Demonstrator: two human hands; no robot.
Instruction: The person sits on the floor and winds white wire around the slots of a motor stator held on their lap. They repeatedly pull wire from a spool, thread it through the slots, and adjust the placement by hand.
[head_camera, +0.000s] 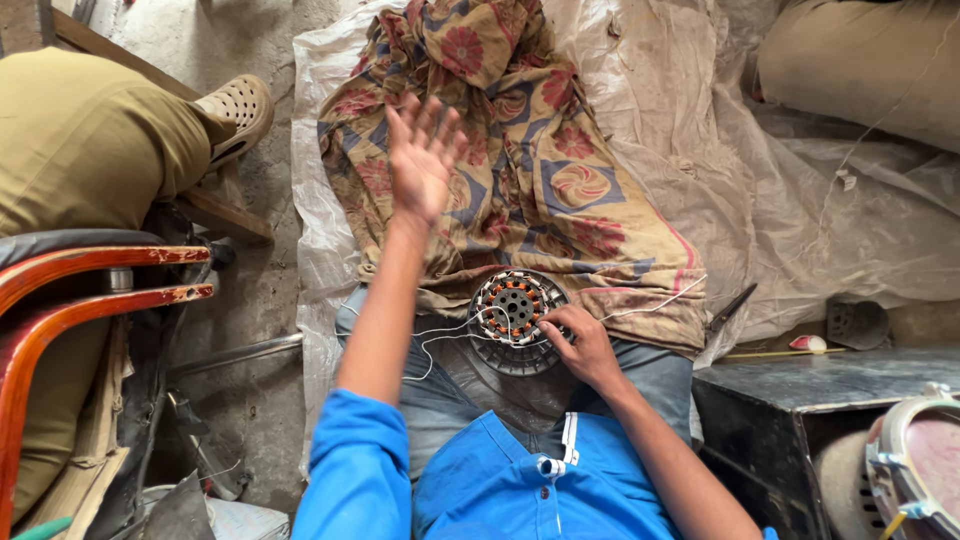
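Round motor stator (516, 318) on lap, partly wound with copper coils; some slots look unfinished. Right hand (578, 340) pinching white string (445, 335) at stator's rim. Left hand (420, 160) raised above stator, fingers spread wide, over floral cloth (540, 170).

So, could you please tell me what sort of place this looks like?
Probably a small motor-repair workshop on a floor: the right hand steadies a round copper-wound stator on the lap, a thin white thread trails off, and dusty plastic sheeting covers the ground.
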